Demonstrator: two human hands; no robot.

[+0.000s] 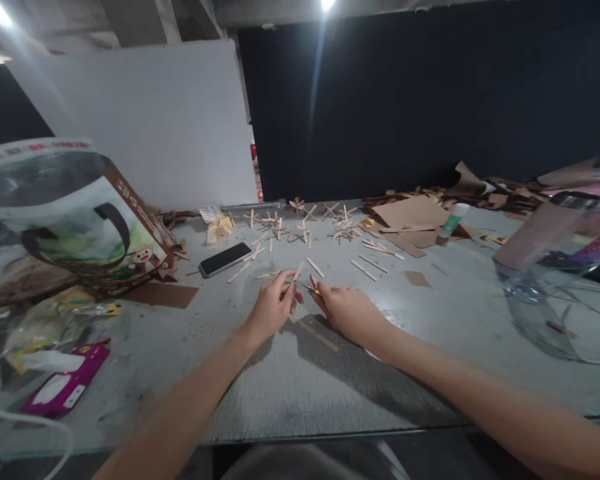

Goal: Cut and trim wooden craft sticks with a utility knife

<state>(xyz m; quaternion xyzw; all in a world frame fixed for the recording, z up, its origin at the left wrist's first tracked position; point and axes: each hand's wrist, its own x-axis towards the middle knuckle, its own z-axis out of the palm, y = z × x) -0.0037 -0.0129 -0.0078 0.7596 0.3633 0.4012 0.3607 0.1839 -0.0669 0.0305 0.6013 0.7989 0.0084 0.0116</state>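
Near the middle of the grey table, my left hand (275, 303) pinches a thin pale wooden stick (298, 272) that points up. My right hand (347, 310) is closed on scissors (316, 288) with red and yellow handles; their blades reach left to the stick. The fingers partly hide the tool. Below the hands, a thin brown strip (319, 336) lies on the table. Just beyond them is a loose stick (315, 267), with several sticks and crossed-stick pieces (304, 233) farther back.
A black phone (225, 259) lies left of the sticks. At far left stand a large bag (80, 227) and a purple packet (67, 380). Cardboard (410, 220), a glue stick (453, 221) and a tilted bottle (545, 230) are on the right. The table's front edge (320, 437) is close.
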